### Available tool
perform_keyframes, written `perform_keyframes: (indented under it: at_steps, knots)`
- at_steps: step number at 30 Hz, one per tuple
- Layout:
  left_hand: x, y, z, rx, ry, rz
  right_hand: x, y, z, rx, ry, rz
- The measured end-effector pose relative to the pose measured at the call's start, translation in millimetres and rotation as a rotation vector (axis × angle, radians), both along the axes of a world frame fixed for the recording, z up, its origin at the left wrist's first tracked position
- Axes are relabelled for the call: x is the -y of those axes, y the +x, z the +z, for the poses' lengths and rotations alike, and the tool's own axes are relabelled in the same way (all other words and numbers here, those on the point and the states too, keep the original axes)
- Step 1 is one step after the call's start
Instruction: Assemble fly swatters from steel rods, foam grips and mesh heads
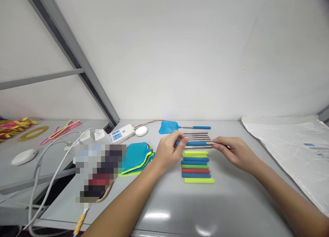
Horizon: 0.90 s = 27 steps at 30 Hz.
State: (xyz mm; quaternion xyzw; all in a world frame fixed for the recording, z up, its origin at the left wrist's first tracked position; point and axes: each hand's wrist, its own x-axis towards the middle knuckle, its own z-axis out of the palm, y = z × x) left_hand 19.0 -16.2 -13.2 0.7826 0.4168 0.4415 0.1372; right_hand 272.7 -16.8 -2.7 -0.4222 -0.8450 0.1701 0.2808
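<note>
A blue handle sleeve point(196, 144) is pinched at its left end by my left hand point(171, 148). My right hand point(228, 148) grips a thin metal rod point(209, 143) at the sleeve's right end; the two lie in one line. Behind them are several bare metal rods point(196, 134), laid parallel. In front lies a column of coloured sleeves, among them a red sleeve point(195, 171), a green sleeve point(195, 166) and a yellow sleeve point(199, 180). A whole fly swatter point(168, 127) with a blue head and blue handle rests at the back.
Left of my hands is a stack of mesh swatter heads point(137, 156). Beyond it stand a power strip point(122, 133), a round white case point(141, 131) and a blurred-out phone point(102, 175) with white cables point(48, 182). A plastic bag point(290, 137) covers the table's right side.
</note>
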Motion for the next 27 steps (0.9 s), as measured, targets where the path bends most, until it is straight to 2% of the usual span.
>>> perform_keyframes:
  at_steps: [2,7,11,16,20,23,27]
  knots:
    - [-1.7,-2.9,-3.4,-0.008,-0.019,0.011,-1.7,4.9,4.0,-0.037,-0.033,-0.027]
    - [5.5,2.8,-8.9,-0.062,-0.014,-0.155,-6.4,23.0,13.5,-0.124,-0.188,-0.086]
    - [14.4,12.7,-8.3,-0.071,0.053,-0.217,-12.8,37.3,12.8,-0.197,-0.322,-0.086]
    - [21.5,22.5,-8.4,-0.047,0.210,-0.181,-17.5,40.7,8.5,-0.221,-0.417,0.003]
    - [24.6,28.8,-9.5,-0.099,0.257,-0.136,-19.5,40.7,5.5,-0.204,-0.432,0.047]
    - [25.2,30.0,-8.6,-0.179,0.225,-0.135,-20.2,42.3,3.8,-0.182,-0.436,0.046]
    - [31.2,29.8,-1.6,-0.300,0.059,-0.187,-18.9,41.1,2.3,-0.168,-0.450,-0.009]
